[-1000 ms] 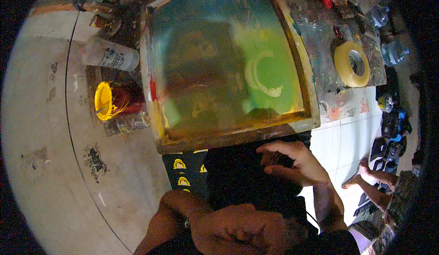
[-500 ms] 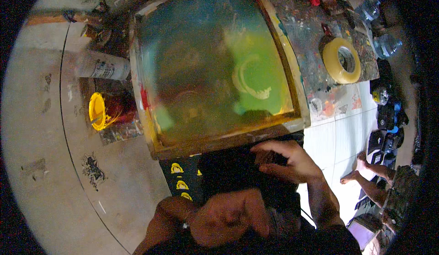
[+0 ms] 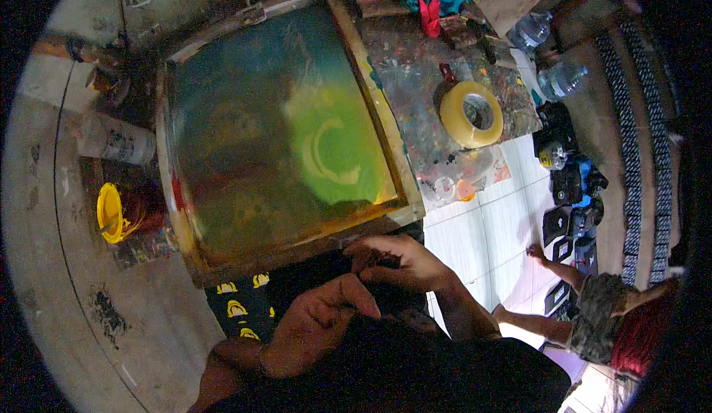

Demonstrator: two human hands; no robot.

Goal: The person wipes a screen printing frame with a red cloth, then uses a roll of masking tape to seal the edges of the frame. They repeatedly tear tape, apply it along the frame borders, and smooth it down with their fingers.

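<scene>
Our right hand [image 3: 404, 265] has its fingers curled in, tips pinching a fold of the black cloth [image 3: 311, 294] just below the near edge of the wooden screen frame [image 3: 274, 146]. Our left hand [image 3: 315, 324] sits just beside it, fingers bent and pressed together on the same fabric; whether they actually pinch it or only rest on it we can't tell, since the tips are hidden. The cloth lies at the near edge of the worktop [image 3: 475, 101], partly tucked under the frame, w/ yellow printed shapes [image 3: 233, 309] showing to the left of our hands.

Risks as we judge them:
- Frame's mesh looks wet w/ green and yellowish ink. If we tug the cloth while the frame rests on it, the print under there could smear or ghost.
- Fingers near the ink-stained frame edge could pick up colour and mark the black fabric.
- The yellow-lidded ink tub [image 3: 119, 213] and a white bottle [image 3: 115, 140] sit touching or just beside the frame's left edge; shoving the frame sideways could tip them.
- The tape roll [image 3: 471, 114] sits near the frame's right edge, w/ two water bottles [image 3: 549, 57] well apart at the worktop's far right corner; low risk.
- Another person's bare legs [image 3: 541, 294] are on the tiled floor to our right; a falling frame would land near them.
</scene>
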